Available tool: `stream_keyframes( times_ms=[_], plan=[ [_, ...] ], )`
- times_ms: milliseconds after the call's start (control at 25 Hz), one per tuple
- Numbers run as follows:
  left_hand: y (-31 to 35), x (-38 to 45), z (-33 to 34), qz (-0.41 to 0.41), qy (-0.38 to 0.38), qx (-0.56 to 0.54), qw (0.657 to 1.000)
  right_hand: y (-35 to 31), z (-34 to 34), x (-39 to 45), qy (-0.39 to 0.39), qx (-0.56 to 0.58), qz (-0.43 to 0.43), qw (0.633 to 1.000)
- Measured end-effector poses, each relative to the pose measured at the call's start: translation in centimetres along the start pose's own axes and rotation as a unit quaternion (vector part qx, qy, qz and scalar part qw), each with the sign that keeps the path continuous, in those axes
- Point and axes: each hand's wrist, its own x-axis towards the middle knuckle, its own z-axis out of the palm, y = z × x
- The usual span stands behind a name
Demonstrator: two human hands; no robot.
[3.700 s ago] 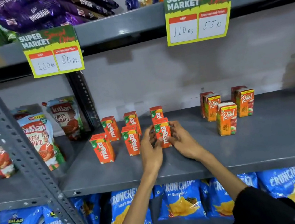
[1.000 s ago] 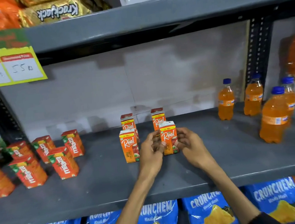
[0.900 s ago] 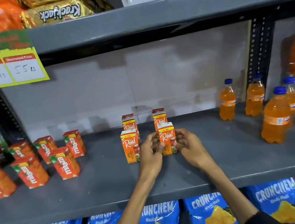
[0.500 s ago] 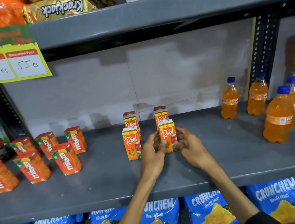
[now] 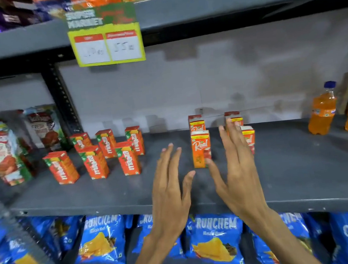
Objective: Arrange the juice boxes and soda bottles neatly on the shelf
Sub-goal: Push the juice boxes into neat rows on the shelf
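Several orange Real juice boxes (image 5: 201, 148) stand in two rows at the middle of the grey shelf (image 5: 294, 172). To their left several red-orange Maaza juice boxes (image 5: 93, 162) stand in two rows. Orange soda bottles (image 5: 322, 111) with blue caps stand at the far right. My left hand (image 5: 171, 189) hovers open over the shelf front, left of the Real boxes. My right hand (image 5: 237, 168) is open too, its fingers spread in front of the right-hand Real boxes, which it partly hides. Neither hand holds anything.
Tomato sauce pouches (image 5: 6, 152) stand at the far left beyond a black upright (image 5: 60, 97). A price sign (image 5: 108, 39) hangs from the upper shelf. Blue Crunchem chip bags (image 5: 215, 243) fill the shelf below. Snack packs lie on the top shelf.
Both hands have let go of the front right Real box and drawn back with fingers spread. The view has swung left, bringing the Maaza boxes and sauce pouches further in.
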Motion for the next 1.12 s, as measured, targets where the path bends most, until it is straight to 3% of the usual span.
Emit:
stream_keyframes(
  times_ms=[120,200,400,560,680,840,1120],
  plan=[
    [-5.1,0.0,-5.1,0.019,0.041,0.039,0.998,-5.2,4.1,0.0,-0.005,-0.001,-0.045,0.999],
    [-8.6,0.1,-8.3,0.015,0.056,0.034,0.998,-8.6,7.2,-0.1,-0.028,-0.003,-0.020,0.999],
    [-15.1,1.3,-13.2,-0.096,0.142,0.006,0.985,-15.0,15.4,0.8,-0.103,0.033,0.191,0.976],
    [-17.9,2.7,-14.5,-0.218,0.051,-0.018,0.975,-16.7,20.2,1.8,-0.122,0.008,0.322,0.939],
    [-18.6,3.9,-14.3,-0.244,-0.007,0.037,0.969,-16.5,22.1,2.4,-0.115,-0.031,0.367,0.923],
    [-19.7,5.0,-14.8,-0.254,-0.015,0.067,0.965,-16.2,22.8,2.6,-0.107,-0.036,0.386,0.915],
    [-18.9,4.0,-15.2,-0.219,-0.003,0.119,0.968,-17.1,22.5,2.1,-0.142,-0.085,0.339,0.926]
  ],
)
